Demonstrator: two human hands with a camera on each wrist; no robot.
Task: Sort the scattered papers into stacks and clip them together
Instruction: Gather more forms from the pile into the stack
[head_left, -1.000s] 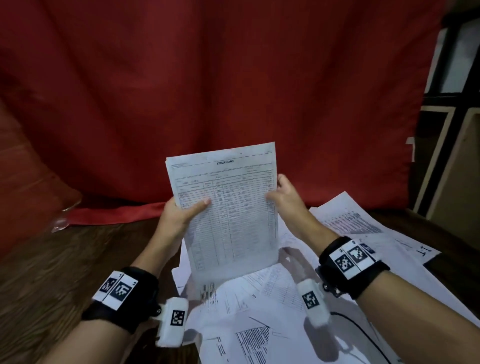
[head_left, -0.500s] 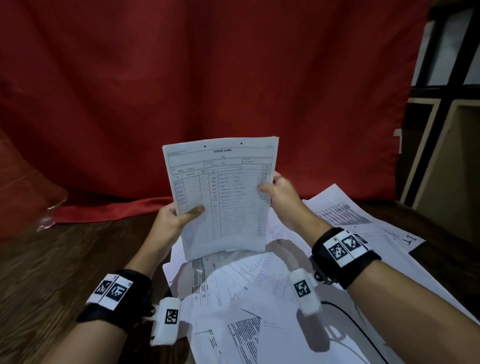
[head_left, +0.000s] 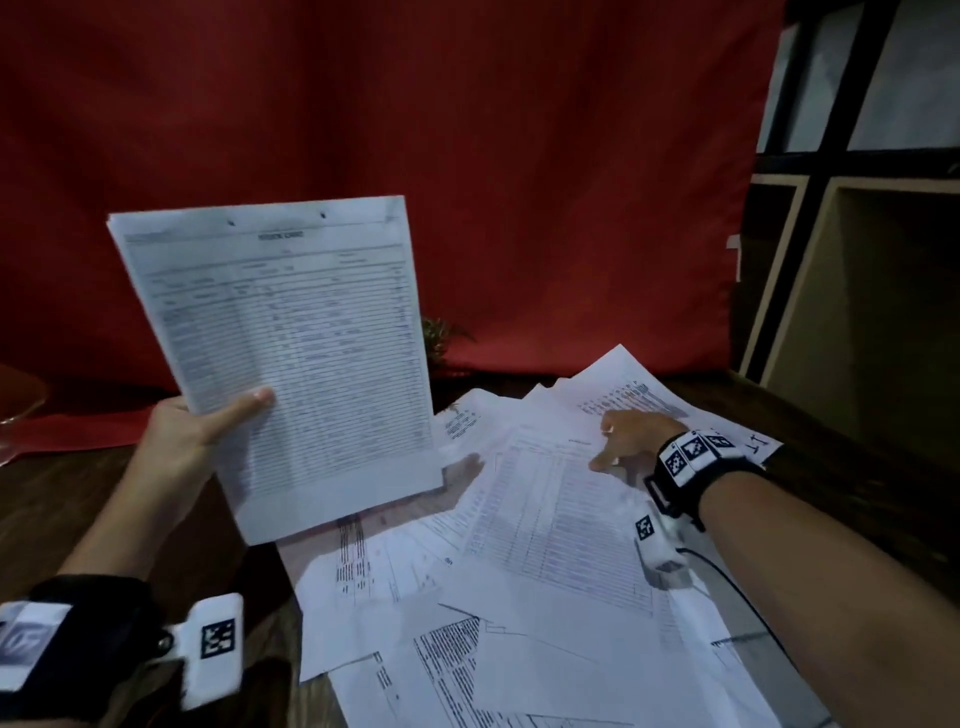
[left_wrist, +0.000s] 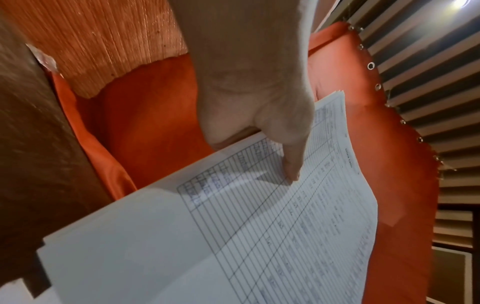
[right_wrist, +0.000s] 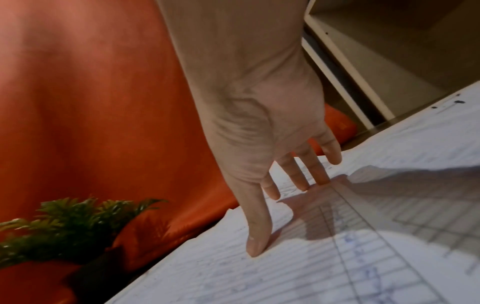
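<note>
My left hand (head_left: 208, 426) holds a stack of ruled stock-card sheets (head_left: 291, 353) upright above the table's left side, thumb on the front, fingers behind. In the left wrist view the thumb (left_wrist: 291, 162) presses on the stack (left_wrist: 233, 236). My right hand (head_left: 628, 436) lies with straight, spread fingers on a ruled form (head_left: 550, 525) at the top of the scattered papers (head_left: 519, 649). The right wrist view shows its fingers (right_wrist: 298, 176) and thumb touching that form (right_wrist: 337, 267). No clip is visible.
A dark wooden table (head_left: 67, 509) carries the paper pile. A red curtain (head_left: 467, 156) hangs behind it. A small green plant (head_left: 441, 335) stands at the back, near the papers' far edge. Shelving (head_left: 857, 312) stands at the right. A black cable (head_left: 737, 582) runs under my right forearm.
My right hand let go of the held stack and dropped onto a form in the pile. The left hand carried the stack leftward and now holds it alone.
</note>
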